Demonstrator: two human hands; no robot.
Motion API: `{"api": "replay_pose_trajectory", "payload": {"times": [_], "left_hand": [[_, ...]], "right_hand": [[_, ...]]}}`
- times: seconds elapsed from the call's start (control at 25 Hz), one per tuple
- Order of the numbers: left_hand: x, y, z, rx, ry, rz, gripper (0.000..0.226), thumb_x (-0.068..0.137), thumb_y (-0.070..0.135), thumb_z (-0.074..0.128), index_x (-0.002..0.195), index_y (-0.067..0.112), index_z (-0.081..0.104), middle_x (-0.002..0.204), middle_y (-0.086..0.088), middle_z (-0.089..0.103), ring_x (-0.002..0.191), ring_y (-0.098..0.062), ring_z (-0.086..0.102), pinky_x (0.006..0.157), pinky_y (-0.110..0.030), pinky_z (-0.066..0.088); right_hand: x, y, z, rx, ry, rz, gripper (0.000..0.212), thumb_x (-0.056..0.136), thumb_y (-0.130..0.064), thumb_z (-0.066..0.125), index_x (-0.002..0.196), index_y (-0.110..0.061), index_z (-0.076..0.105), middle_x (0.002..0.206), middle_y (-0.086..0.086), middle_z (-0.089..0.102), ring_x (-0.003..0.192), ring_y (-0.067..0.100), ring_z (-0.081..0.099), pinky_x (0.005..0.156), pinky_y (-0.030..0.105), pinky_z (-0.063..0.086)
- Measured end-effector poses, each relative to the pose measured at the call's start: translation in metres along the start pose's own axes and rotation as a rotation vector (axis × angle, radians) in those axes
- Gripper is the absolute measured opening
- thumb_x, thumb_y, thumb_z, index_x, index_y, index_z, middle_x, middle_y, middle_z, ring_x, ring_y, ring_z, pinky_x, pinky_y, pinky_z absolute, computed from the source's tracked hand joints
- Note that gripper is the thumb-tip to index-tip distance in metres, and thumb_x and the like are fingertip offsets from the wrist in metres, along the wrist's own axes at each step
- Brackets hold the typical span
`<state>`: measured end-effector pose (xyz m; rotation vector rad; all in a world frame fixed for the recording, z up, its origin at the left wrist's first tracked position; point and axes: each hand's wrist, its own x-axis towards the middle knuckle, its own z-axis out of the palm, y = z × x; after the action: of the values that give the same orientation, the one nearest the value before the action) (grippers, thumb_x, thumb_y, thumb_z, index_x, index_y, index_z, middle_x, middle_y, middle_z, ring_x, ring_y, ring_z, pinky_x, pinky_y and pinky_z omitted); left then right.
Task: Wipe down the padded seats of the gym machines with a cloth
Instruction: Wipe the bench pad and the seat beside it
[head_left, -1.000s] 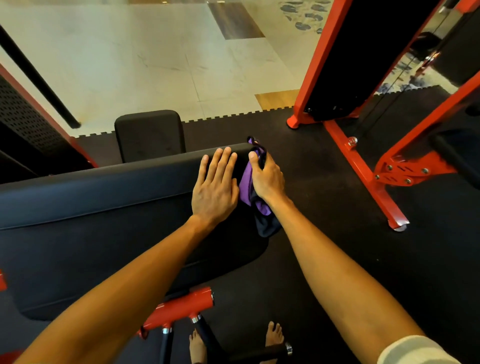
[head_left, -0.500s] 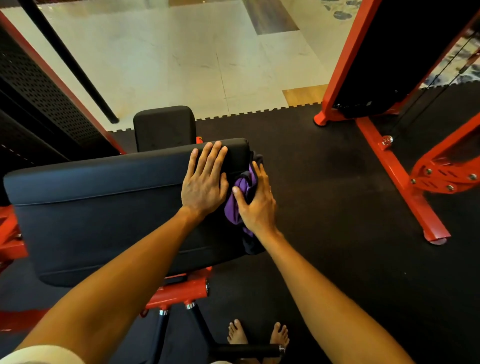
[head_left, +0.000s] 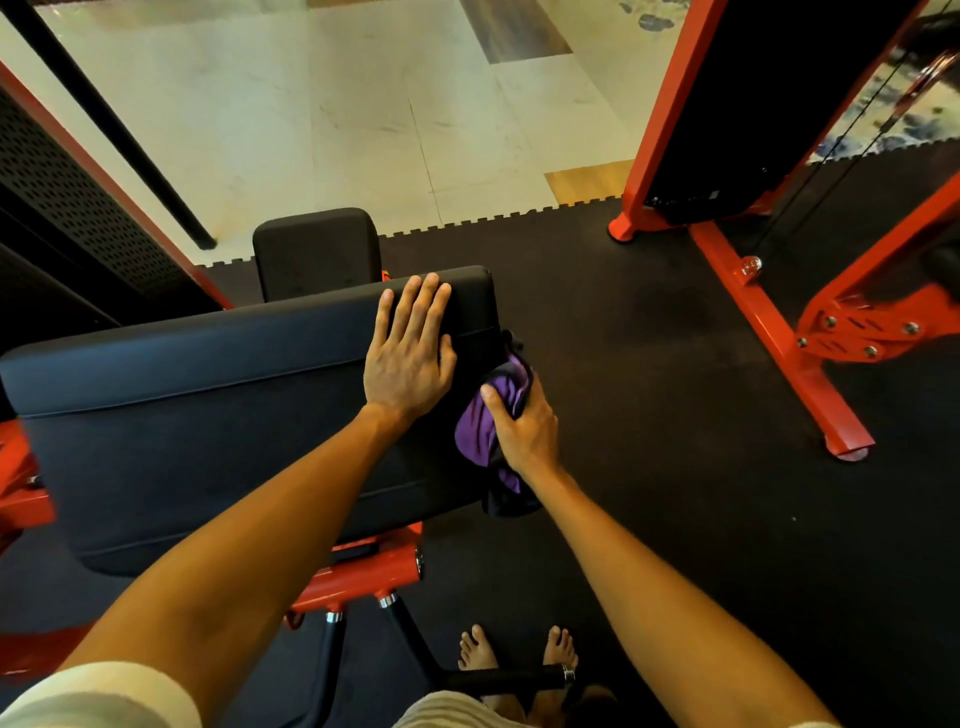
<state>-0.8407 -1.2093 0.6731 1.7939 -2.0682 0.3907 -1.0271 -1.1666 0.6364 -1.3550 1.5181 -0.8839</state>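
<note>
A long black padded seat (head_left: 197, 415) stretches from the left edge to the middle of the view. My left hand (head_left: 408, 353) lies flat on its top near the right end, fingers straight. Against the pad's right end face, my right hand (head_left: 524, 431) grips a purple and black cloth (head_left: 480, 431). Part of the cloth hangs below that hand. A smaller black pad (head_left: 317, 249) stands behind the seat.
A red machine frame (head_left: 769, 332) with a black weight-stack cover (head_left: 769, 104) stands on the black rubber mat (head_left: 623, 389) to the right. A perforated black panel (head_left: 67, 208) and a slanted bar (head_left: 104, 124) are at left. Below are the seat's red bracket (head_left: 363, 577), a black handle (head_left: 498, 680) and my bare feet (head_left: 478, 649).
My right hand has slid the cloth down the pad's right end, from the upper corner to the lower side. My left hand stayed flat on the pad.
</note>
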Motion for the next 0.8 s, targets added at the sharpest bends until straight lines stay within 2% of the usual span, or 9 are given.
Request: {"api": "replay_pose_trajectory", "payload": {"times": [0.08,0.16,0.28,0.4,0.6,0.8], "left_hand": [[0.001,0.001,0.001,-0.012,-0.009,0.002,0.064,0.102,0.032,0.039,0.161,0.012,0.022,0.169,-0.007,0.017,0.157,-0.023,0.009,0.127,-0.049,0.007],[-0.004,0.003,0.002,-0.01,-0.011,0.002,0.063,0.103,0.032,0.039,0.161,0.012,0.022,0.169,-0.007,0.017,0.157,-0.023,0.009,0.127,-0.049,0.008],[-0.004,0.003,0.003,-0.022,-0.013,0.006,0.064,0.102,0.032,0.039,0.16,0.012,0.023,0.169,-0.007,0.017,0.157,-0.023,0.01,0.127,-0.049,0.007],[-0.002,0.005,0.0,-0.022,0.015,0.012,0.064,0.102,0.032,0.04,0.16,0.011,0.025,0.168,-0.008,0.019,0.157,-0.023,0.011,0.127,-0.049,0.007],[-0.002,0.004,0.003,-0.042,0.066,0.021,0.062,0.101,0.032,0.041,0.158,0.009,0.03,0.167,-0.009,0.023,0.156,-0.024,0.017,0.126,-0.052,0.015],[-0.004,0.004,0.005,-0.004,0.075,0.001,0.061,0.1,0.029,0.044,0.157,0.008,0.034,0.165,-0.01,0.027,0.155,-0.024,0.02,0.124,-0.054,0.019]], "right_hand": [[-0.029,0.03,0.001,0.014,0.003,0.117,0.069,0.093,-0.058,0.061,0.151,-0.026,0.044,0.148,0.003,0.055,0.136,0.022,0.05,0.1,0.019,0.036],[-0.049,0.044,0.005,0.058,-0.018,0.223,0.07,0.094,-0.059,0.055,0.153,-0.023,0.042,0.151,0.005,0.052,0.139,0.024,0.048,0.101,0.02,0.034],[-0.036,0.032,0.009,0.032,0.037,0.073,0.058,0.104,-0.051,0.046,0.157,-0.031,0.033,0.159,-0.004,0.042,0.143,0.018,0.043,0.104,0.023,0.033],[0.001,-0.002,0.004,-0.051,0.031,-0.053,0.054,0.106,-0.049,0.04,0.157,-0.036,0.03,0.161,-0.006,0.038,0.143,0.02,0.043,0.102,0.026,0.035],[0.072,-0.065,-0.001,-0.137,0.068,-0.3,0.053,0.107,-0.047,0.041,0.157,-0.033,0.031,0.161,-0.005,0.038,0.139,0.023,0.048,0.099,0.033,0.041],[0.087,-0.049,0.002,-0.06,-0.018,-0.399,0.064,0.102,-0.058,0.039,0.159,-0.033,0.026,0.165,-0.006,0.03,0.141,0.023,0.047,0.103,0.042,0.051]]}}
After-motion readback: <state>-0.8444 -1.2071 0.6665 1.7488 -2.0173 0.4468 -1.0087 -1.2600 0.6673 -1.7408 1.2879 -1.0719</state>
